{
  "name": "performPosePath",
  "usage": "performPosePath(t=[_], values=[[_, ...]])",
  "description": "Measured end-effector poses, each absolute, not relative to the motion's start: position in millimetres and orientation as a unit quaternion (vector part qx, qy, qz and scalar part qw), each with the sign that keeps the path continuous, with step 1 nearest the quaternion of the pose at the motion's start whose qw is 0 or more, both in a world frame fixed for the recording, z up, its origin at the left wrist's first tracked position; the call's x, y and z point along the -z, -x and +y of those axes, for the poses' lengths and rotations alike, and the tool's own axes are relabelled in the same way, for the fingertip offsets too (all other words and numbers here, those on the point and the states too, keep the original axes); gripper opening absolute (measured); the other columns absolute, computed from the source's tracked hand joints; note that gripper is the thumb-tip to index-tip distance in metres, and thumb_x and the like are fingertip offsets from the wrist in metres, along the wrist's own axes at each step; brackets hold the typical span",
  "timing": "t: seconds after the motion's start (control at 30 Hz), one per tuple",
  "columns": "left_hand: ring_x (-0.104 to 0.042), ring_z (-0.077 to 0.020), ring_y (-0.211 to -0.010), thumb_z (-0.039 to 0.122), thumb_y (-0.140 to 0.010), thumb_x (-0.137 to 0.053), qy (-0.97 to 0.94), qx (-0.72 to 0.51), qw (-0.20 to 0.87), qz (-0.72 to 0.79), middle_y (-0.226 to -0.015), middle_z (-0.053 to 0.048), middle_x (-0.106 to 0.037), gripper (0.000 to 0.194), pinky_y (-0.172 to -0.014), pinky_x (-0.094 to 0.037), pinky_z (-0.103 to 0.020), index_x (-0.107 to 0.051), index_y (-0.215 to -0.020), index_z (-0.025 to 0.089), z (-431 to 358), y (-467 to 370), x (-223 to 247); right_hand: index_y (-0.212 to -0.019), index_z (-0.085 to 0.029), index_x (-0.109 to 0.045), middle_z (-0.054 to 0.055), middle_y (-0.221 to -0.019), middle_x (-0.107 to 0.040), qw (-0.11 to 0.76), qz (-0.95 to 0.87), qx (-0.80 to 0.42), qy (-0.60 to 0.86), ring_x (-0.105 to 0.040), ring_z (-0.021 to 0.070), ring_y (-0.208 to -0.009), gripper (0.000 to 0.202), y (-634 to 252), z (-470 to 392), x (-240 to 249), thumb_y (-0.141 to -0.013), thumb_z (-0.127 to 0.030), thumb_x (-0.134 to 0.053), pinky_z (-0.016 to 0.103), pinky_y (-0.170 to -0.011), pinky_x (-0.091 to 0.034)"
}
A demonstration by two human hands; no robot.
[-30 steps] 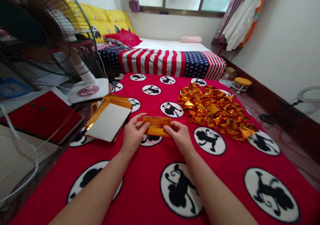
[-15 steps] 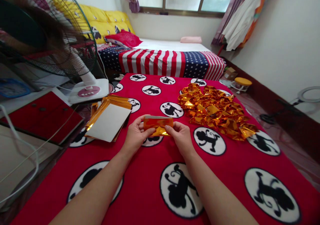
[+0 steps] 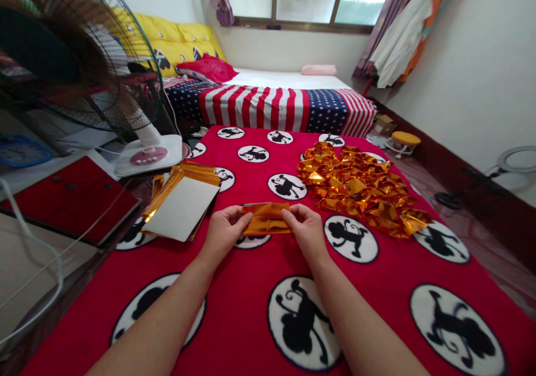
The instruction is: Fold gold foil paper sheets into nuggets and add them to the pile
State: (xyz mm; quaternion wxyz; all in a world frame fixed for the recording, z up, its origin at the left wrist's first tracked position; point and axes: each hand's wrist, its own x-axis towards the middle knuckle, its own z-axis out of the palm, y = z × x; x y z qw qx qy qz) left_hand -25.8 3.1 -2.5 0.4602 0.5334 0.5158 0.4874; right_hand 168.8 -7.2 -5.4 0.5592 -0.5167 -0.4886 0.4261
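Observation:
A folded gold foil sheet (image 3: 268,218) is held level above the red cloth (image 3: 234,320). My left hand (image 3: 226,228) pinches its left end between thumb and fingers, and my right hand (image 3: 305,225) pinches the right end. A thin grey strip shows along the foil's upper left edge. Left of my hands lies a stack of gold sheets (image 3: 195,169) with a pale grey sheet (image 3: 182,207) on top. To the right, a heap of folded gold foil pieces (image 3: 355,183) rests on the cloth.
A fan with a white base (image 3: 148,154) stands at the left, its blades blurred, near a red panel (image 3: 71,194) and a white cable. Beyond the cloth is a bed with a striped cover (image 3: 259,105). A yellow stool (image 3: 406,138) stands at the right.
The foil has tipped and sits slightly lower in the view; its grey inner side shows less now. Both thumbs have shifted on it, and both hands still hold its ends.

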Motion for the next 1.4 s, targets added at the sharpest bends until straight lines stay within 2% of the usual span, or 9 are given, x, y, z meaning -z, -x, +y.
performPosePath(t=[0.17,0.33,0.6,0.8,0.93,1.07,1.17,1.33,1.4], values=[[-0.059,-0.0145,-0.057,0.041,-0.072,-0.071,-0.563,-0.465,0.428,0.532,-0.064,-0.002,-0.067,0.026,-0.051,-0.044,-0.020,-0.071,-0.071,0.015,4.3,26.5,2.2,-0.060,-0.018,-0.059,-0.005,-0.046,-0.049,0.521,-0.503,-0.428,0.540,-0.039,0.0090,-0.041,0.031,-173.9,-6.8,4.1,-0.075,-0.045,-0.069,0.022,-0.041,-0.028],[-0.055,-0.0137,-0.054,0.039,-0.072,-0.070,-0.598,-0.441,0.371,0.557,-0.058,-0.001,-0.065,0.026,-0.049,-0.037,-0.020,-0.071,-0.063,0.015,3.7,27.8,0.7,-0.057,-0.018,-0.061,-0.002,-0.051,-0.056,0.463,-0.564,-0.363,0.579,-0.047,0.0110,-0.048,0.025,-177.7,-4.3,8.0,-0.071,-0.037,-0.069,0.021,-0.043,-0.031],[-0.056,-0.0152,-0.057,0.040,-0.074,-0.068,-0.607,-0.432,0.363,0.559,-0.060,-0.001,-0.065,0.026,-0.053,-0.039,-0.021,-0.070,-0.067,0.015,2.3,26.7,1.1,-0.066,-0.018,-0.064,0.000,-0.058,-0.061,0.493,-0.529,-0.387,0.572,-0.052,0.0135,-0.052,0.027,-179.2,-1.8,12.7,-0.076,-0.042,-0.066,0.023,-0.048,-0.038],[-0.050,-0.0130,-0.051,0.034,-0.071,-0.070,-0.658,-0.401,0.257,0.583,-0.056,0.001,-0.062,0.017,-0.053,-0.034,-0.022,-0.069,-0.064,0.018,-0.5,25.9,1.0,-0.076,-0.021,-0.069,-0.001,-0.064,-0.065,0.442,-0.568,-0.298,0.627,-0.057,0.0148,-0.057,0.011,-178.7,-4.1,13.4,-0.069,-0.029,-0.071,0.024,-0.054,-0.041],[-0.053,-0.0143,-0.055,0.031,-0.068,-0.075,-0.633,-0.448,0.266,0.572,-0.066,0.000,-0.065,0.016,-0.057,-0.039,-0.024,-0.072,-0.079,0.020,0.7,27.6,5.9,-0.081,-0.022,-0.068,-0.001,-0.070,-0.066,0.451,-0.571,-0.259,0.635,-0.056,0.0146,-0.058,0.012,-175.6,-8.4,8.3,-0.071,-0.027,-0.071,0.026,-0.059,-0.042],[-0.062,-0.0169,-0.076,0.034,-0.067,-0.077,-0.611,-0.475,0.310,0.552,-0.096,-0.005,-0.067,0.049,-0.060,-0.045,-0.023,-0.065,-0.112,0.021,3.8,30.9,7.4,-0.079,-0.021,-0.066,0.000,-0.075,-0.066,0.504,-0.561,-0.253,0.607,-0.054,0.0136,-0.059,0.008,-175.3,-10.2,5.5,-0.076,-0.027,-0.068,0.027,-0.060,-0.042],[-0.062,-0.0201,-0.095,0.032,-0.063,-0.080,-0.645,-0.463,0.296,0.531,-0.117,-0.009,-0.062,0.063,-0.059,-0.046,-0.021,-0.060,-0.123,0.022,5.3,33.4,3.4,-0.072,-0.020,-0.064,0.001,-0.075,-0.063,0.546,-0.569,-0.236,0.568,-0.056,0.0149,-0.067,0.008,-176.9,-10.0,3.3,-0.077,-0.025,-0.067,0.026,-0.063,-0.043],[-0.061,-0.0172,-0.080,0.032,-0.058,-0.085,-0.676,-0.417,0.304,0.526,-0.094,-0.003,-0.068,0.065,-0.065,-0.045,-0.023,-0.065,-0.119,0.022,4.1,36.7,-0.6,-0.076,-0.020,-0.063,0.004,-0.086,-0.067,0.578,-0.573,-0.293,0.502,-0.062,0.0176,-0.080,0.006,-181.8,-11.9,-3.4,-0.079,-0.024,-0.067,0.025,-0.063,-0.044],[-0.060,-0.0154,-0.071,0.033,-0.063,-0.082,-0.682,-0.390,0.346,0.512,-0.084,-0.001,-0.069,0.049,-0.063,-0.044,-0.023,-0.070,-0.108,0.019,2.9,38.3,0.5,-0.076,-0.020,-0.063,0.002,-0.080,-0.067,0.565,-0.566,-0.362,0.479,-0.062,0.0163,-0.074,0.009,-184.7,-13.2,-6.4,-0.078,-0.027,-0.068,0.025,-0.064,-0.045]])
